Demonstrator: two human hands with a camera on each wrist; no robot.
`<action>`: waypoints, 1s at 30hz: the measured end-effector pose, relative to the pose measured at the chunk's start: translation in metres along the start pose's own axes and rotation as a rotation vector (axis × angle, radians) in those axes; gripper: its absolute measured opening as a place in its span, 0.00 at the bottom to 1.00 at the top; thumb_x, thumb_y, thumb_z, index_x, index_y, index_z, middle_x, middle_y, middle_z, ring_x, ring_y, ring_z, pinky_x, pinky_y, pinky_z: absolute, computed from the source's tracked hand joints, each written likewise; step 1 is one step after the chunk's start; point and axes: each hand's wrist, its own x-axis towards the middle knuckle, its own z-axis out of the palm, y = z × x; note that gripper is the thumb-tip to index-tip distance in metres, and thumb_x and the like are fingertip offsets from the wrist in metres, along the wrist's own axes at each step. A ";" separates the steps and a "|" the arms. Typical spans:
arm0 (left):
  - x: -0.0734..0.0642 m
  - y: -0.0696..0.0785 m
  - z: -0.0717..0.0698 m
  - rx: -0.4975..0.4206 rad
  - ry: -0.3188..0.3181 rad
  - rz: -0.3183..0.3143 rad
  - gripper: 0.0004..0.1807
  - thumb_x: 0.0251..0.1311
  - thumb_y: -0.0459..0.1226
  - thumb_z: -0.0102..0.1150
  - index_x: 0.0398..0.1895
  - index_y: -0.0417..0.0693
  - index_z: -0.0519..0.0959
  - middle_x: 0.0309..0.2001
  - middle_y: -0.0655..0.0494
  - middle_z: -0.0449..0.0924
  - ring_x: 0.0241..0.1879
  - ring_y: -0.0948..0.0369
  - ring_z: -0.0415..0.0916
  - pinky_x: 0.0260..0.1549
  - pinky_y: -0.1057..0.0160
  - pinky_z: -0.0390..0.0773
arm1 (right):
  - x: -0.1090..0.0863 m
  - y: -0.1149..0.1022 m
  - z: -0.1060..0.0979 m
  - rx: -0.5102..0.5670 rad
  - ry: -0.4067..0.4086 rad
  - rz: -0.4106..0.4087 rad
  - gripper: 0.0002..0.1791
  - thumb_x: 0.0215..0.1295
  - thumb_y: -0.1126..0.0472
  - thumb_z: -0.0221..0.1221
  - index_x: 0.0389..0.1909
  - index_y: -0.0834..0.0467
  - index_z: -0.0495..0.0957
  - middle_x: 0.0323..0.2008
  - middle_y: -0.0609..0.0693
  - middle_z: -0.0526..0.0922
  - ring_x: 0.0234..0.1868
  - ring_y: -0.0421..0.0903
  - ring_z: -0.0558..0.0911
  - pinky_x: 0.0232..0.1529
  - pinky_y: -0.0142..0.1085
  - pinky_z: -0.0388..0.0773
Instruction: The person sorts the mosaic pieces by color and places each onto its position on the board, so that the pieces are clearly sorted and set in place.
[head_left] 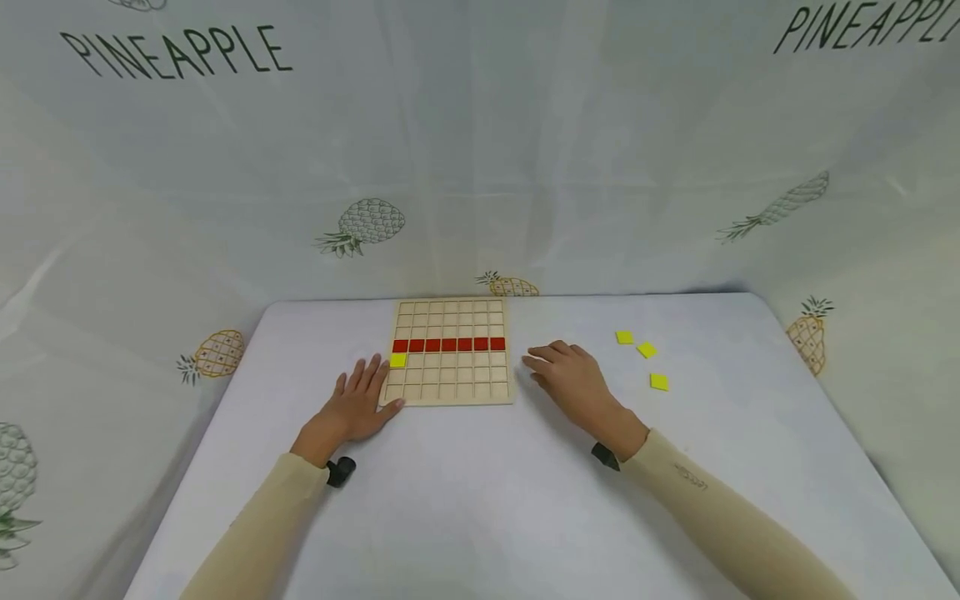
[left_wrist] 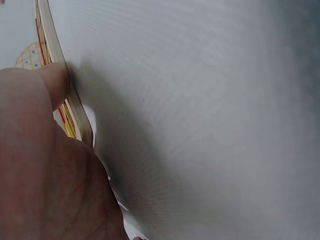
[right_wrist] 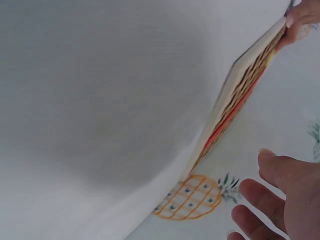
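Note:
A pale wooden grid board lies flat at the back of the table, with a row of several red tiles across it. One yellow tile sits in the leftmost cell just in front of that row. My left hand rests at the board's left side with fingers straight, its thumb at the front left corner. In the left wrist view, the thumb touches the board's edge. My right hand hovers to the right of the board, fingers loosely bent, holding nothing; the right wrist view shows it apart from the board.
Three loose yellow tiles lie right of my right hand: a back one, a middle one and a front one. The white table meets a pineapple-print curtain behind the board.

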 end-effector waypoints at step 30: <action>-0.004 0.007 -0.010 -0.021 -0.015 0.004 0.47 0.79 0.55 0.49 0.85 0.33 0.44 0.85 0.33 0.34 0.83 0.33 0.31 0.77 0.29 0.35 | -0.131 0.115 -0.030 -0.030 0.030 0.217 0.26 0.51 0.69 0.79 0.53 0.66 0.87 0.52 0.63 0.89 0.47 0.62 0.86 0.41 0.56 0.85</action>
